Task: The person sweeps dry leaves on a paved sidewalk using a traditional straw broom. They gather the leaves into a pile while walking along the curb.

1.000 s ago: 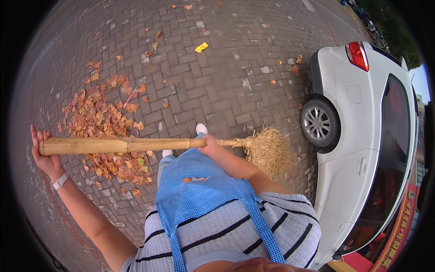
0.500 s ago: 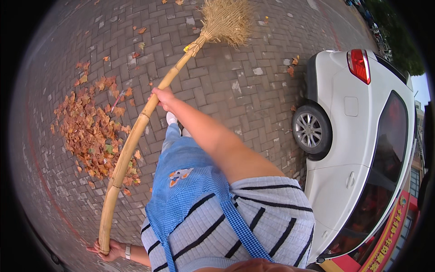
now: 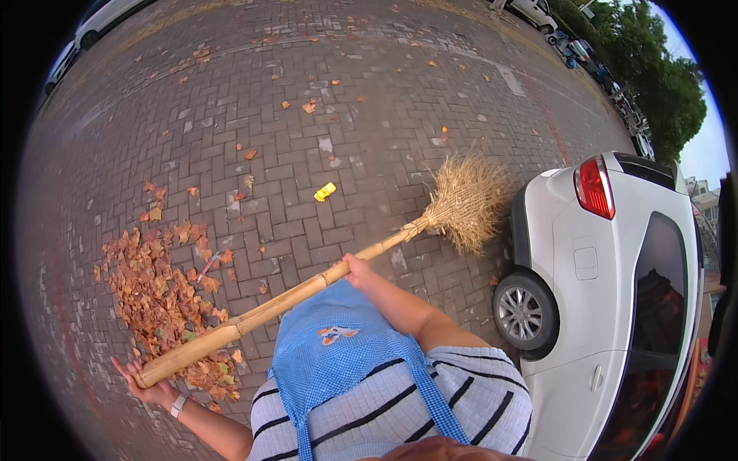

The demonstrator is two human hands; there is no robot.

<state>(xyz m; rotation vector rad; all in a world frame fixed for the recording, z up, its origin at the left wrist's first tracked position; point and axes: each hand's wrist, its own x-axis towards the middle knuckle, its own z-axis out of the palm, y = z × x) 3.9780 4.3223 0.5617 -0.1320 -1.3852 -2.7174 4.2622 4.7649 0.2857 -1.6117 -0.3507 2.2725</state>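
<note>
- the left hand [image 3: 150, 386] cups the thick butt end of the broom [image 3: 307, 296], fingers wrapped under the pole and thumb side spread open; a pale band sits on its wrist.
- the right hand [image 3: 355, 269] is closed around the pole about midway up, fingers curled over the smooth, jointed bamboo.
- the broom slants from the left hand, low and to the left, up past the right hand to a bushy straw head [image 3: 467, 201] that fans out beyond it, just beside the car [image 3: 607, 307].
- between the hands hangs a blue checked apron [image 3: 338, 357] over a striped shirt.
- just above the left hand lies a heap of dry, crinkled brown leaves [image 3: 157, 296] on the brick paving [image 3: 361, 100], laid in a herringbone pattern.
- beyond the right hand a small yellow scrap [image 3: 325, 191] lies flat on the bricks, with lone leaves scattered farther off.
- right of the right hand stands the glossy white car, its round grey wheel near the straw head.
</note>
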